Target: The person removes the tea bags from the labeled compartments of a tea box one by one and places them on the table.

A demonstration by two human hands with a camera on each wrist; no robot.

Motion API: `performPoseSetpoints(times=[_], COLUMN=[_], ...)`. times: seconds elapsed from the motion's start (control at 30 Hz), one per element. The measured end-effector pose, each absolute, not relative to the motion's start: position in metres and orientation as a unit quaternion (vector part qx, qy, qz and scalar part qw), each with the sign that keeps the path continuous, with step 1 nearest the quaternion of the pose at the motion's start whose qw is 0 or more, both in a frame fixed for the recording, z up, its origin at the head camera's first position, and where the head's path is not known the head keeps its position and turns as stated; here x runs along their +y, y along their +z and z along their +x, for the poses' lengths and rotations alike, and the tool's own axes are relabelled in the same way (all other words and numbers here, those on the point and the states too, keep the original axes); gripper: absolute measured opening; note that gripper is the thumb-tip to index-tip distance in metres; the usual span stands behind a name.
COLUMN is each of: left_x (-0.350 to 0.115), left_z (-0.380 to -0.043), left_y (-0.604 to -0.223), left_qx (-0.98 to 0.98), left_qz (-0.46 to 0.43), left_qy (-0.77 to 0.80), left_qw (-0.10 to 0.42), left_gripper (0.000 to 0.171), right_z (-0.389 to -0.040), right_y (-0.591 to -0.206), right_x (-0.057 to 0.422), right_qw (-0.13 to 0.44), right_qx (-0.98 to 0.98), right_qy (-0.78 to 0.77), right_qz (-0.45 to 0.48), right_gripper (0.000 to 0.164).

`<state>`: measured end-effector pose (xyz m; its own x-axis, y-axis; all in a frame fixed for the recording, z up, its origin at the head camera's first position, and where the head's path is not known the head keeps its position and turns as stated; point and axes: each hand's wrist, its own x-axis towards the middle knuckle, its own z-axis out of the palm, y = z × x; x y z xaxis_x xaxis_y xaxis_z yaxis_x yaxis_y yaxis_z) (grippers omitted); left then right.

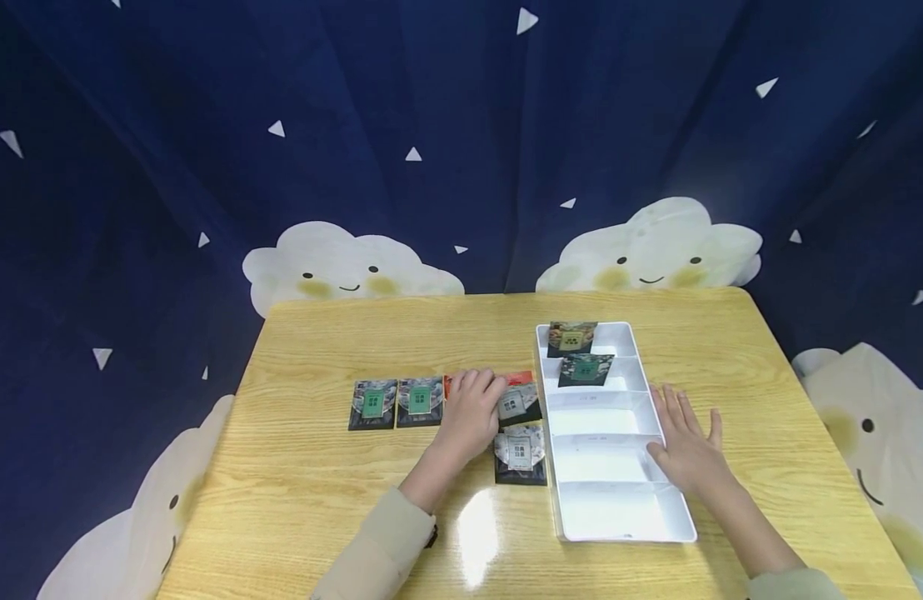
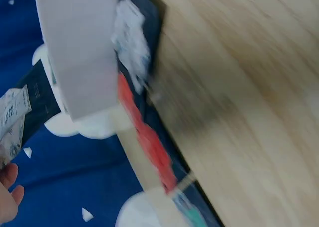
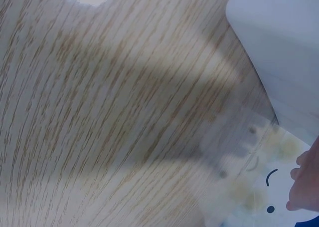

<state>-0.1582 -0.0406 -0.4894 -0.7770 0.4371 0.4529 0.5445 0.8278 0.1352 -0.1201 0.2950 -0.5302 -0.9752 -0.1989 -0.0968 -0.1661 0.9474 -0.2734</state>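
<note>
The left hand's (image 1: pixel 467 418) fingers pinched a pale-labelled packet (image 1: pixel 518 406), tilted just left of a white divided tray (image 1: pixel 562 512) on the worktop (image 1: pixel 311 492); the right hand (image 1: pixel 688 450), fingers spread and gripping nothing, rested along the tray's right side. A yellow-labelled packet (image 1: pixel 571 340) and a green-labelled packet (image 1: pixel 586 369) stood in the two rear compartments. A tidy placing seemed to call for a steadied tray — and a bottom-edge-first entry, clear of the dividers.
</note>
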Motion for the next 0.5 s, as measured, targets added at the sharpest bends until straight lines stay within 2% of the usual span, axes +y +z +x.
performPoseSetpoints(times=[0.13, 0.5], left_x=[-0.060, -0.091], left_z=[-0.158, -0.152], left_y=[-0.498, -0.524], left_qx=[-0.936, -0.956], left_qz=[-0.258, -0.244], left_qy=[-0.145, -0.133], left_qw=[0.192, 0.095], left_gripper=[0.013, 0.010], right_z=[-0.121, -0.121], right_y=[-0.532, -0.532], right_x=[0.296, 0.297], right_qw=[0.057, 0.055], right_qx=[0.985, 0.985], right_qy=[-0.133, -0.135], right_qz=[-0.096, -0.096], right_gripper=[0.078, 0.078])
